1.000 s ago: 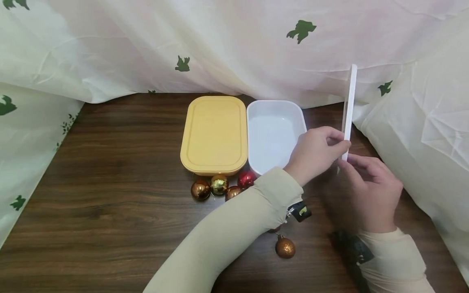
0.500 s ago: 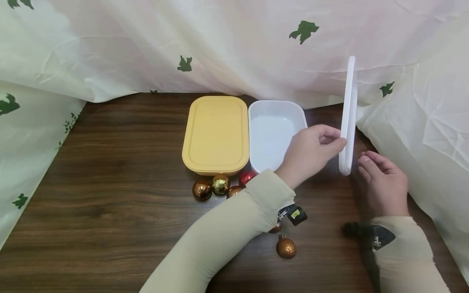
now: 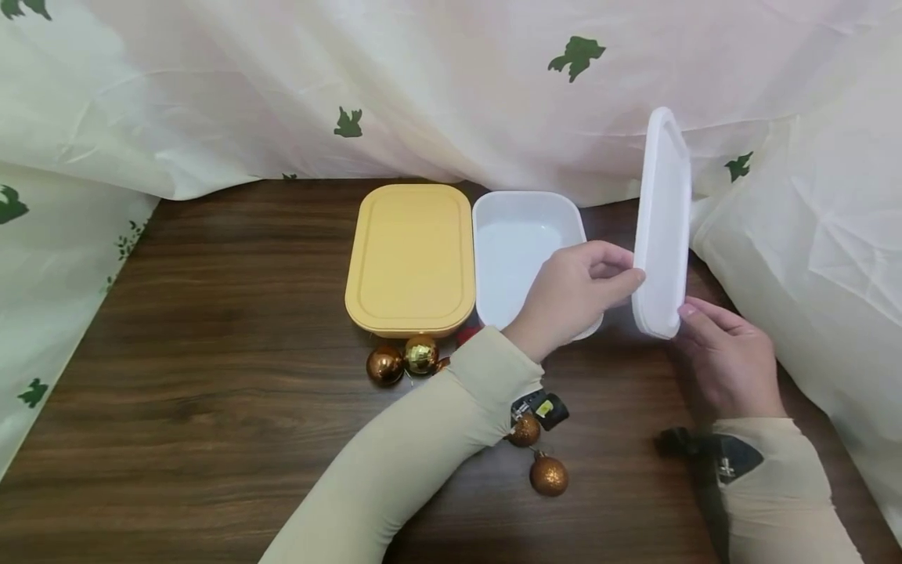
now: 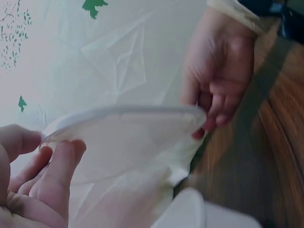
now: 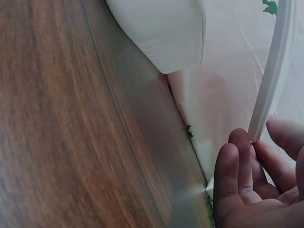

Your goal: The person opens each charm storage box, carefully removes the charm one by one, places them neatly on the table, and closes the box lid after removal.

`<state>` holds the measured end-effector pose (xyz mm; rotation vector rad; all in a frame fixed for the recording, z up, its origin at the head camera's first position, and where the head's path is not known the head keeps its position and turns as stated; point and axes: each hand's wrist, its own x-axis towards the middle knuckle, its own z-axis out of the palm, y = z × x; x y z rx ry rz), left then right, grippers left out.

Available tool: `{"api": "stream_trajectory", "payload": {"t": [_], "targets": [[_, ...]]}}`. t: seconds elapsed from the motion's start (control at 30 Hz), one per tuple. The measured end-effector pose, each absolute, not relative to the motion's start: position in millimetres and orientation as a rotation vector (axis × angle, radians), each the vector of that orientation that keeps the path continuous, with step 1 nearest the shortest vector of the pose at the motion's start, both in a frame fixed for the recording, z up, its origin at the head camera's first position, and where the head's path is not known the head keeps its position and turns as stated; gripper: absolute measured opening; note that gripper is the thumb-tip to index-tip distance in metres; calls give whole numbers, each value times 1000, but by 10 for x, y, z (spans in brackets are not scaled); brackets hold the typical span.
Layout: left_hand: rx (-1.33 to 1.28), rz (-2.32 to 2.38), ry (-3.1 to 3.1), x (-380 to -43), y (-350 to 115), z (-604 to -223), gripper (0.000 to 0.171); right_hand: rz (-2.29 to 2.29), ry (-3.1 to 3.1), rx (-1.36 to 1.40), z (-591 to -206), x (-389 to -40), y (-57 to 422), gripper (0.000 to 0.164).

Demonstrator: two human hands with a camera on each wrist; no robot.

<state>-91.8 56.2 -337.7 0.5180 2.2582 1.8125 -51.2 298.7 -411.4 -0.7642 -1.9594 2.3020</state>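
Observation:
A white lid (image 3: 665, 227) is held upright on edge, right of the open white food container (image 3: 528, 197). My left hand (image 3: 567, 291) pinches its left edge between thumb and fingers. At the lid's lower right corner, my right hand (image 3: 736, 364) has the thumb on one side and fingers on the other. That grip shows up close in the right wrist view, around the lid's rim (image 5: 273, 76). Across the left wrist view the lid (image 4: 128, 128) spans from one hand to the other. My left forearm hides part of the ornaments below.
A yellow container with its lid on (image 3: 411, 258) stands left of the white one. Christmas balls lie in front: a brown one (image 3: 384, 366), a gold one (image 3: 421, 355), a partly hidden red one (image 3: 467, 336), and glittery copper ones (image 3: 549, 475). Cloth (image 3: 451, 86) encloses the wooden table (image 3: 211, 376).
My right hand let go of the lid, moved right, then took hold of its lower right corner. The lid has turned, its broad face now toward me, and shifted slightly left with my left hand.

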Motion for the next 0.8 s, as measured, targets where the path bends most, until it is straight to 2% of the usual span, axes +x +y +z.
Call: {"api": "stream_trajectory", "payload": {"t": [0.37,0.53,0.67,0.8], "targets": [[498,1614,2461,-1005,167,-3523,29,1990,-2216,-882,-3999,-511,2814,58],[453,1474,2623,-1034,-11,-3586,25,1819,-2323,-792,-3955,-546,2679,52],[461,1330,2794,-1061,-102,-3644,16,1718,-2386,-742,-3924,-593,2572,50],[454,1240,2898,-1067,-193,-3698,19,1614,-2476,-696,-3907,-633,2478,49]]}}
